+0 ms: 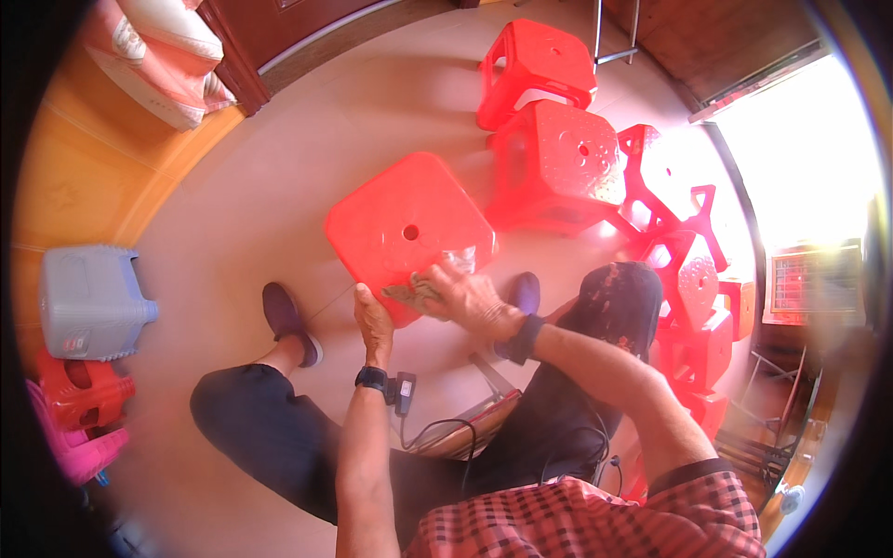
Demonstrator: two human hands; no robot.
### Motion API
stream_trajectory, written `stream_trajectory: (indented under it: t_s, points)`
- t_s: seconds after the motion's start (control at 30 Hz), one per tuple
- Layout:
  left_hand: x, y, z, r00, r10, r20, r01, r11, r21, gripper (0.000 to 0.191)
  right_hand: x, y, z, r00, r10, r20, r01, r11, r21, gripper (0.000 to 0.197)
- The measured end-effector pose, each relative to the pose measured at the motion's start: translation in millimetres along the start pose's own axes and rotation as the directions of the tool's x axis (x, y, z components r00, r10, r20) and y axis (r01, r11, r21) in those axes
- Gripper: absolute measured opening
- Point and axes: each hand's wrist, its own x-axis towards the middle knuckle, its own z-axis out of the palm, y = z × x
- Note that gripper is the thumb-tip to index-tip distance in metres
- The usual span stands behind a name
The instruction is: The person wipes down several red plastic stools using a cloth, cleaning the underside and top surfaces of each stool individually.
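Observation:
A red plastic stool (411, 202), with a round hole in its square seat, is before me between my feet. My left hand (374, 322) grips the seat's near left edge, thumb on top and the other fingers hidden beneath. In my right hand (464, 293) is a crumpled greyish cloth (411, 294), pressed on the seat's near right part. A shiny wet-looking patch shows on the seat beside my right fingers. The stool's legs are hidden under the seat.
More red stools (558, 157), several with droplets on their seats, stand or lie along the right. A grey plastic stool (91, 303) and a smaller red stool (84, 392) are by the left wall. Bright light comes in at the right. A cable (446, 422) hangs near my lap.

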Motion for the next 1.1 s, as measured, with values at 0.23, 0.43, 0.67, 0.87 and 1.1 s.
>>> stream_trajectory:
  t_s: [0.23,0.43,0.67,0.87,1.1]
  points:
    - [7.6,-13.6,5.7,0.985,0.114,-0.133,-0.090,0.981,0.172,0.059,-8.9,110.2,-9.6,0.974,0.152,-0.166,-0.178,0.972,-0.153,0.029]
    - [10.4,-19.2,20.8,0.993,0.063,-0.101,-0.037,0.970,0.241,0.061,-9.6,95.9,41.4,0.942,-0.110,-0.317,-0.137,0.736,-0.663,0.029]
    - [12.9,-31.5,-8.0,0.980,0.154,0.124,-0.196,0.836,0.512,0.034,26.1,-12.8,36.4,0.990,0.058,-0.127,-0.051,0.997,0.061,0.032]
    - [19.3,-1.5,-45.5,0.966,0.148,-0.210,-0.081,0.952,0.296,0.027,102.8,-70.2,0.1,0.997,0.066,-0.041,-0.042,0.902,0.431,0.036]
    - [27.6,131.5,-109.6,0.993,-0.041,-0.106,0.012,0.964,-0.264,0.042,144.3,-49.3,79.1,0.965,-0.175,0.195,0.237,0.901,-0.364,0.038]
